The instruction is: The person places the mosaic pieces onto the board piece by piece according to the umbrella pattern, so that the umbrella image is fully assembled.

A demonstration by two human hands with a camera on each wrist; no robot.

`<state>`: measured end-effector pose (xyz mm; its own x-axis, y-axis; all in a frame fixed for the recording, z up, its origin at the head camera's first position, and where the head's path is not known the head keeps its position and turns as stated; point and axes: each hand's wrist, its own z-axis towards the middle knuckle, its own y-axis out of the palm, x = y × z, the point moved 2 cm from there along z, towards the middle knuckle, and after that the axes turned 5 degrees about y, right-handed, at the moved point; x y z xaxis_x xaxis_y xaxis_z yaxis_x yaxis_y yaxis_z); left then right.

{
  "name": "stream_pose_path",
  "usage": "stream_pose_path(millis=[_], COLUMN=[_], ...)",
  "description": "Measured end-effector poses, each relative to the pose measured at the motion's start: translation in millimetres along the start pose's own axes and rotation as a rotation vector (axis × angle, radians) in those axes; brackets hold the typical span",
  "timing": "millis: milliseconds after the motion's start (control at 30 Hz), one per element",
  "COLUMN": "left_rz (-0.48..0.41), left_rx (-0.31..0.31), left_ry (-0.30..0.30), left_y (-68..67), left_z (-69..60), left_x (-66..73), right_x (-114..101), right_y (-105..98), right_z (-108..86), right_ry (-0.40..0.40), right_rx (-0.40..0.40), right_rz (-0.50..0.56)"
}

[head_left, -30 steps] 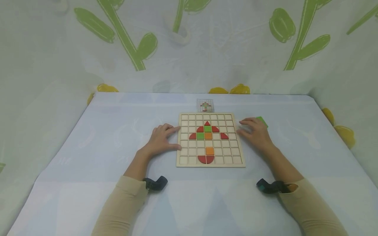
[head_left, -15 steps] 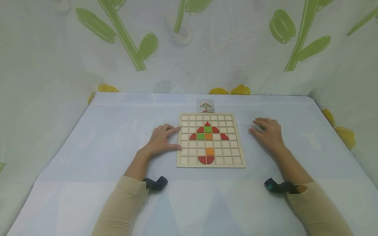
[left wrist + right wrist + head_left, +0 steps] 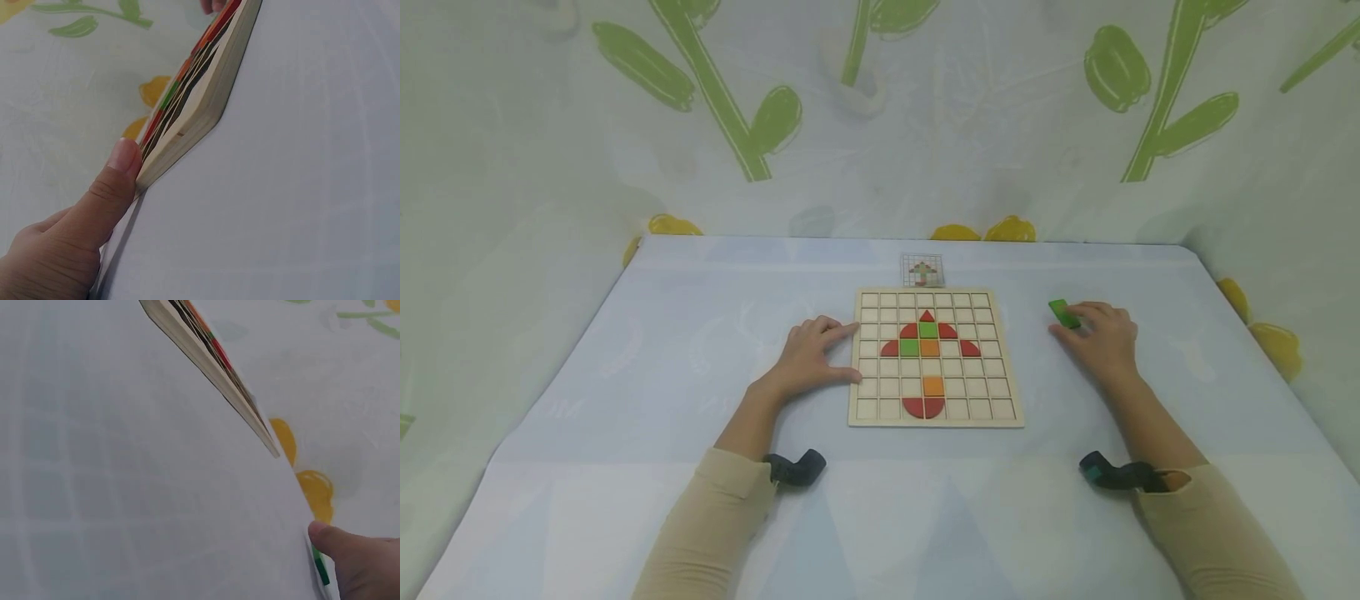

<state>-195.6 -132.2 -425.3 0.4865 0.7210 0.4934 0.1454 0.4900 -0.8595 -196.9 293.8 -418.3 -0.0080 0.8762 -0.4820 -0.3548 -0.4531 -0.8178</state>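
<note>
My left hand (image 3: 812,357) steadies the left edge of a wooden grid board (image 3: 1017,400), thumb and forefinger spread; its thumb (image 3: 100,203) touches the rim in the left wrist view. Red, green and orange tiles sit in the board's cells, among them a red triangle (image 3: 927,316) and an orange square (image 3: 933,386). Right of the board, my right hand (image 3: 1102,337) is at a green piece (image 3: 1063,313) on the table. Its forefinger reaches the piece and the thumb lies on the near side. The other fingertips are hidden. The right wrist view shows the thumb (image 3: 337,540) beside the green.
A small pattern card (image 3: 922,270) lies behind the board, showing a similar coloured figure on a grid. The pale table (image 3: 700,275) meets a leaf-patterned backdrop (image 3: 985,125) at its far edge. Dark bands with cameras (image 3: 797,468) are on both wrists.
My right hand has moved right, from beside the board's edge to the green piece, passing in front of it. The left hand and the board's tiles look unmoved.
</note>
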Motion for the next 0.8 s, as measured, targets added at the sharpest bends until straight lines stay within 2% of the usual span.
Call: stream_pose_path(millis=[267,800], left_rz=[-0.006,0.008], left_rx=[-0.002,-0.003], left_ry=[-0.002,0.002], left_y=[0.7,0.2], left_z=[0.4,0.6], left_x=[-1.6,-0.4], right_x=[-0.2,-3.8], right_y=[-3.8,-3.8], right_z=[-2.4,-4.5], right_ry=[0.11,0.107], right_rx=[-0.033,-0.059], right_rz=[-0.038,-0.012])
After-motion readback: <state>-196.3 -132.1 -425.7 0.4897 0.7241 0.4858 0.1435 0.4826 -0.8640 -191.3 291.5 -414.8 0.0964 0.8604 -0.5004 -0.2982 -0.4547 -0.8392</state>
